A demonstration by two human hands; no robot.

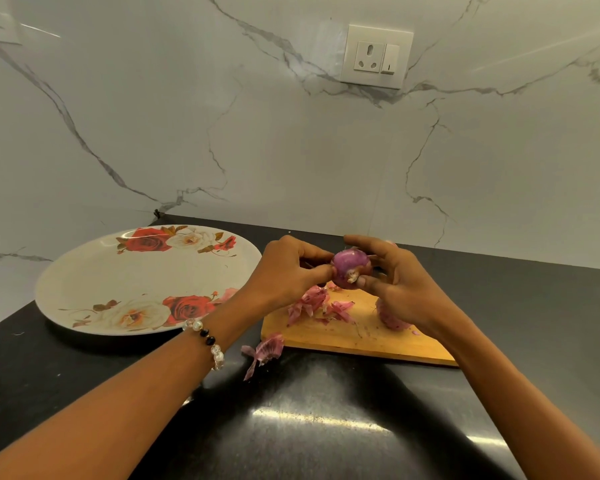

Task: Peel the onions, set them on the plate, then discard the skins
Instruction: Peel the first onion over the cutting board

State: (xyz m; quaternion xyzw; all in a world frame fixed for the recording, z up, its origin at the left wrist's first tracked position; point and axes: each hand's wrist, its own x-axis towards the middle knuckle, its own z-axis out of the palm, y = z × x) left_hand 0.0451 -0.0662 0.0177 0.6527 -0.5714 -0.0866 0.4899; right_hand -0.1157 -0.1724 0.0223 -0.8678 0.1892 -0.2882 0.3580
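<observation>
A purple onion (349,268) is held in the air above the wooden cutting board (357,336). My right hand (395,282) grips it from the right, fingers curled round it. My left hand (288,271) pinches at its left side. Pink onion skins (317,306) lie piled on the board, and one more skin piece (264,351) lies on the counter by the board's front left corner. A second onion (390,317) sits on the board, partly hidden under my right hand. The floral plate (94,282) stands to the left with no onion on it.
The black counter (309,427) runs to a white marble wall with a power socket (376,57). A skin scrap (229,294) lies at the plate's right rim.
</observation>
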